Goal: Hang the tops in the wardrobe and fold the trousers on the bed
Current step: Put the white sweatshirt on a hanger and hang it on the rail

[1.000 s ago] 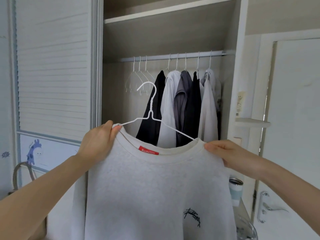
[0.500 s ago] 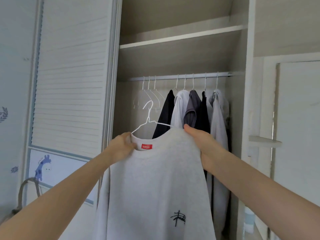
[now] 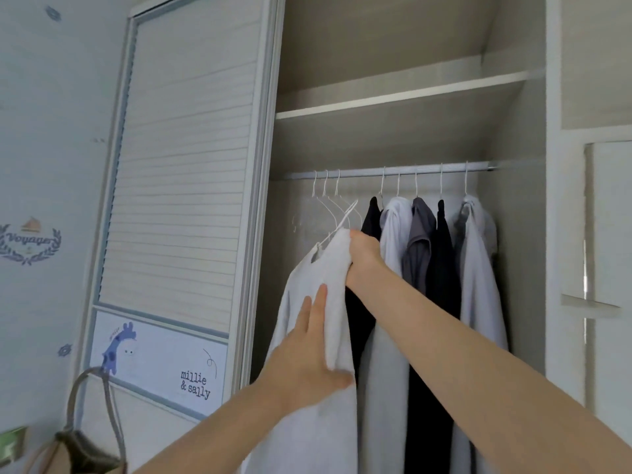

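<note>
Inside the open wardrobe, below the rail: a light grey sweatshirt on a white wire hanger, held up edge-on just left of the clothes already hanging. Right hand up at the sweatshirt's shoulder, fingers curled round the bunched fabric at the top, hanger wire sticking out above and to the left of the knuckles. Hook of that hanger raised toward the rail but blurred against the empty hangers behind it; cannot tell whether over the rail or short of it. Left hand lower down, flat against the sweatshirt's front with fingers straight and pointing up, thumb tucked under a fold of cloth at the right edge; pressing, not gripping. Hands well apart, one above the other, both on the same garment. Along the rail to the right, in order: a black top, a pale grey top, a dark grey top, another black garment, a light grey top. Left of the opening, a louvred sliding door with a giraffe sticker on its lower panel. At bottom left, a bag with a looped handle, partly cut off by the frame
</note>
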`<state>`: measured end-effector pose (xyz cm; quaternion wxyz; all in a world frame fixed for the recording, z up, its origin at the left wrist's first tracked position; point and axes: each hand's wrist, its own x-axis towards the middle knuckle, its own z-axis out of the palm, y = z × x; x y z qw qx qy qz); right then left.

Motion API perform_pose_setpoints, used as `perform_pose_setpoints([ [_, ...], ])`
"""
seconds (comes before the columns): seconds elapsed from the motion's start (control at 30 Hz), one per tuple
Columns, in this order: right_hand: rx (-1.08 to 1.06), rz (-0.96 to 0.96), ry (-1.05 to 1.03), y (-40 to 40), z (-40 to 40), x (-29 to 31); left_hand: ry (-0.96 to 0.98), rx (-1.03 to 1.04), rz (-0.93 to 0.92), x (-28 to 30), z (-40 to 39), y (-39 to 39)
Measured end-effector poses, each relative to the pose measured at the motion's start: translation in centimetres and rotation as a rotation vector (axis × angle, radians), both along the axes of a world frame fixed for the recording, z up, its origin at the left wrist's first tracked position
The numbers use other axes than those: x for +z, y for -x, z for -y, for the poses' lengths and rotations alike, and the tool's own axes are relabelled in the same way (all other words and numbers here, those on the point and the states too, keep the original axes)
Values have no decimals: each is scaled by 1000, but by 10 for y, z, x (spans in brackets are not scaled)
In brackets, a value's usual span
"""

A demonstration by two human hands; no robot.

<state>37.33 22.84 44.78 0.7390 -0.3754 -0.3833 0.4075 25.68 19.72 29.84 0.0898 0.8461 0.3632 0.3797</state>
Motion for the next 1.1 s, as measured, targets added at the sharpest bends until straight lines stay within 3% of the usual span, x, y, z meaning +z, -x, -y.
perform_pose_setpoints([
  [0.07, -44, 39, -1, -3, -15, -4, -124, 187, -106, -19, -17, 6],
  [0.23, -259, 315, -12, -28, -43, -3, 9, 294, -64, -33, -72, 15],
  [0.37, -390, 470, -19, -45, -57, 8, 21, 225, -22, -28, -105, 8],
  [0.73, -445, 466, 15, -92, -91, 51, 20, 3, -4, 15, -164, -30],
  [0.93, -590, 594, -40, -122, -105, 51, 15, -81, -33, 18, -181, -54],
  [1.1, -494, 655, -25, -132, -117, 49, -39, -92, -77, 17, -193, -67],
])
